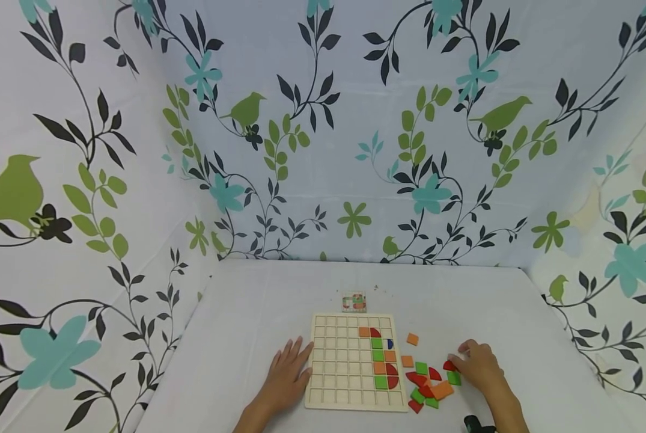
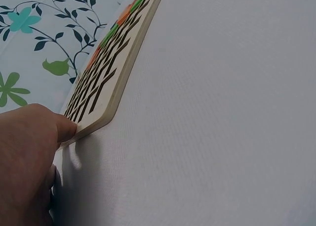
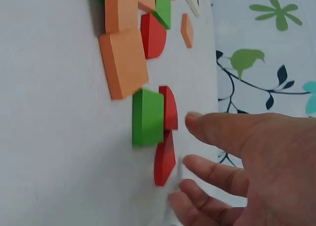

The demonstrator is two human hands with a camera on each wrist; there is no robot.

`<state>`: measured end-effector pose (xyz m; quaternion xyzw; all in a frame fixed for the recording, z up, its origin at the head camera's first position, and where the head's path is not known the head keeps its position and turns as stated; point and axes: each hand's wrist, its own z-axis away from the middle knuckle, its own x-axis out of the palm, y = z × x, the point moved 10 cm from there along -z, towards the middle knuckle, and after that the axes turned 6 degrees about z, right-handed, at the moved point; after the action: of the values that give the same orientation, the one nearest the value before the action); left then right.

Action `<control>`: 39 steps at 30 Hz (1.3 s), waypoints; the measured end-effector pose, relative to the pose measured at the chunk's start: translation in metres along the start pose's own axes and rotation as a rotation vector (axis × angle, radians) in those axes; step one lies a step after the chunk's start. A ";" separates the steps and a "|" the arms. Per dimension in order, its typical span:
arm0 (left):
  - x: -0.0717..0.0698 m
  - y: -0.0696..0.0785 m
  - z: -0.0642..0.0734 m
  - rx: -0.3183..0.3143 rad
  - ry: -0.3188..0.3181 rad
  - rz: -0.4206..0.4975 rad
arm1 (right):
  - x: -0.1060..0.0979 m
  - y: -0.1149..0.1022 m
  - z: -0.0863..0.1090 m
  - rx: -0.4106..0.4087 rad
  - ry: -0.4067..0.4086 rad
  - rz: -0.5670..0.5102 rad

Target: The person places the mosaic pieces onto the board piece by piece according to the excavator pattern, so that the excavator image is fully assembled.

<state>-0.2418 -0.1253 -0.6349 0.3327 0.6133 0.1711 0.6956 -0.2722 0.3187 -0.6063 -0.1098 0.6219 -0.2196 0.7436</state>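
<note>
A pale wooden grid board (image 1: 336, 364) lies flat on the white table, with several orange, green, red and blue-white pieces set in its right-hand columns. Along its left edge rests my left hand (image 1: 285, 376), fingers extended. In the left wrist view the thumb of that hand (image 2: 29, 161) touches the board's corner (image 2: 101, 110). My right hand (image 1: 482, 364) is at the far right of the loose pieces. Seen from the right wrist, this hand (image 3: 266, 166) has loosely bent fingers just beside two red quarter-round pieces (image 3: 169, 110), which lean by a green block (image 3: 150, 119). Nothing shows between its fingers.
Several loose pieces, among them an orange square (image 1: 412, 339) and a larger orange block (image 1: 442, 390), lie right of the board. A small printed card (image 1: 354, 302) is behind it. A black object (image 1: 476, 424) shows near the right forearm. Patterned cloth (image 1: 355, 150) surrounds the table.
</note>
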 end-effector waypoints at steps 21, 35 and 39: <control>-0.001 0.003 0.001 0.005 0.005 0.007 | 0.010 -0.026 -0.006 -0.150 0.051 -0.113; 0.000 0.003 0.000 0.009 0.002 0.005 | 0.018 -0.023 -0.018 -0.122 0.114 -0.131; 0.000 0.003 0.001 0.006 0.002 0.001 | 0.024 -0.024 -0.025 -0.104 0.099 -0.115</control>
<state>-0.2410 -0.1238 -0.6329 0.3350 0.6144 0.1698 0.6938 -0.2981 0.2890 -0.6221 -0.1729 0.6612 -0.2343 0.6914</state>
